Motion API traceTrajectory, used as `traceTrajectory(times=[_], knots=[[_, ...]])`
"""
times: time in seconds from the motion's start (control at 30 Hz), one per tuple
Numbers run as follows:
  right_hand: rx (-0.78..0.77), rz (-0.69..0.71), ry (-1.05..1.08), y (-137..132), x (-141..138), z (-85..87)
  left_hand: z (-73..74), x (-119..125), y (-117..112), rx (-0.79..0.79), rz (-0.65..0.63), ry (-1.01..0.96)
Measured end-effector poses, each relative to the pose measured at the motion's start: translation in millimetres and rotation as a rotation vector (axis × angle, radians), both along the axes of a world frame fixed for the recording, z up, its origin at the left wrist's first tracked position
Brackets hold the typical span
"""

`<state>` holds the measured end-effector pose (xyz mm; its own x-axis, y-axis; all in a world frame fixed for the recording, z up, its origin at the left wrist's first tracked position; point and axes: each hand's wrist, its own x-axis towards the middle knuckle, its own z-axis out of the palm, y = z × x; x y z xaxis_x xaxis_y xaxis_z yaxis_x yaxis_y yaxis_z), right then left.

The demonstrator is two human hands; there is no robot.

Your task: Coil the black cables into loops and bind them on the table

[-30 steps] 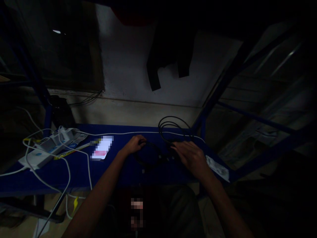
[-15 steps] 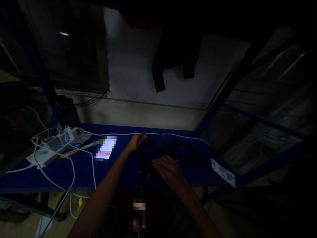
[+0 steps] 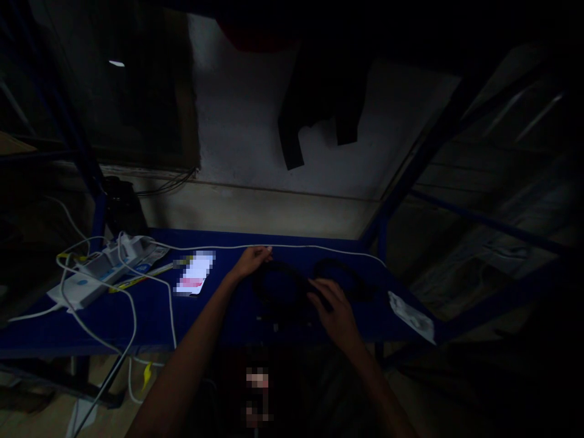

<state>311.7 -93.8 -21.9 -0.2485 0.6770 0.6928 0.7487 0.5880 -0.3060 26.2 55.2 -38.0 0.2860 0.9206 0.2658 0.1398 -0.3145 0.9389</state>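
A coil of black cable (image 3: 261,291) lies on the blue tabletop (image 3: 219,322) between my hands, its small light connector ends showing at the near side. At the coil's upper left, my left hand (image 3: 250,260) is closed in a pinch; what sits between its fingertips is too dark to make out. My right hand (image 3: 336,310) curls its fingers and thumb round the coil's right side. Just behind that hand lies a second black cable coil (image 3: 347,277), partly hidden by it.
A white power strip (image 3: 82,286) with plugs and trailing white cords stands at the left. Beside it lies a lit phone (image 3: 196,274). A white packet (image 3: 410,316) rests near the right edge. One white cord (image 3: 314,246) runs along the back. The scene is very dark.
My right hand has shifted right and slightly up along the coil. My left fingers have drawn together above the coil, and the thin loop raised near them has dropped from view.
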Motion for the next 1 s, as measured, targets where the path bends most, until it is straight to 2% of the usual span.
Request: traceTrajectory(times=[0.13, 0.27, 0.37, 0.47, 0.57, 0.8, 1.0], knots=[[0.025, -0.130, 0.061, 11, 46, -3.9, 1.2, 0, 0, 0.023, 0.020, 0.013], [-0.019, -0.222, -0.039, 17, 66, -24.1, 1.0, 2, -1, 0.028, 0.030, 0.028], [-0.039, -0.283, -0.068, 19, 69, -37.7, -0.6, 4, -3, 0.034, 0.029, 0.032], [-0.055, -0.265, -0.084, 22, 70, -42.4, -1.7, 6, -5, 0.038, 0.015, 0.046], [-0.068, -0.256, -0.078, 22, 72, -41.4, -1.8, 7, -7, 0.043, 0.004, 0.068], [-0.047, -0.404, -0.074, 18, 67, -38.1, -0.1, 8, -10, 0.066, 0.004, 0.115], [-0.062, -0.383, -0.086, 17, 66, -34.8, 2.6, 9, -14, 0.087, 0.023, 0.158]])
